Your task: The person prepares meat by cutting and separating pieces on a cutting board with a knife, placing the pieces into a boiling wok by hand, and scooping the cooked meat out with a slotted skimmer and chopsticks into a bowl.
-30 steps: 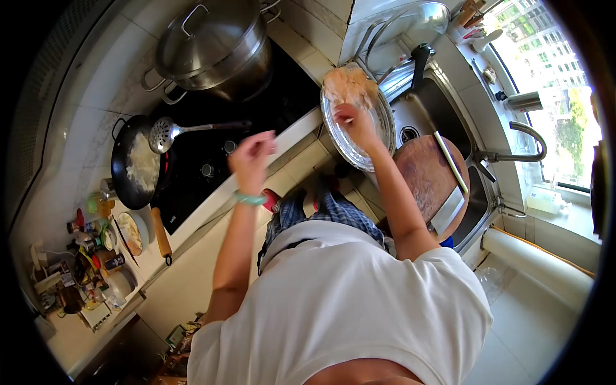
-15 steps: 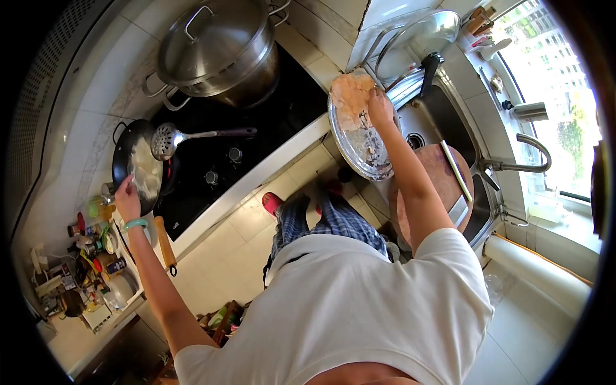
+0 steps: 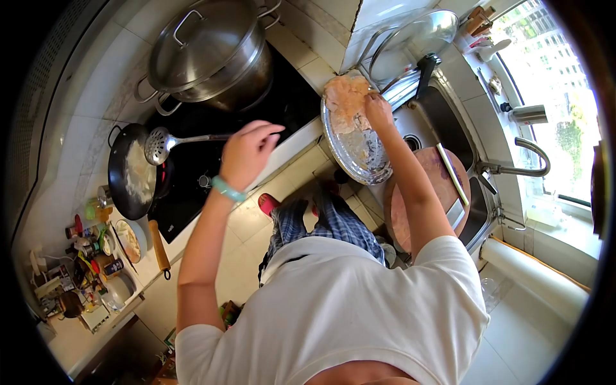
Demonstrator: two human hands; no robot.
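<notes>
My left hand (image 3: 250,151) hangs above the hob's front edge, fingers loosely stretched and nothing visible in them. Its nearest thing is the slotted skimmer (image 3: 158,146), whose dark handle runs behind it. The black wok (image 3: 115,172) on the hob holds a pale, flat layer of food (image 3: 138,172). My right hand (image 3: 378,110) is closed at the edge of orange-tinted, thin flat food pieces (image 3: 348,93) on an oval metal tray (image 3: 359,157). Its fingertips are partly hidden, so what they grip cannot be made out.
A big lidded steel pot (image 3: 208,58) stands at the back of the hob (image 3: 192,125). Right of the tray are the sink (image 3: 443,106) and a round chopping board (image 3: 410,173) with a cleaver (image 3: 454,213). A wooden handle (image 3: 158,247) juts over the counter edge.
My left hand has left the food in the wok and swung right, over the hob's front. My right hand stays at the tray, nearly unmoved.
</notes>
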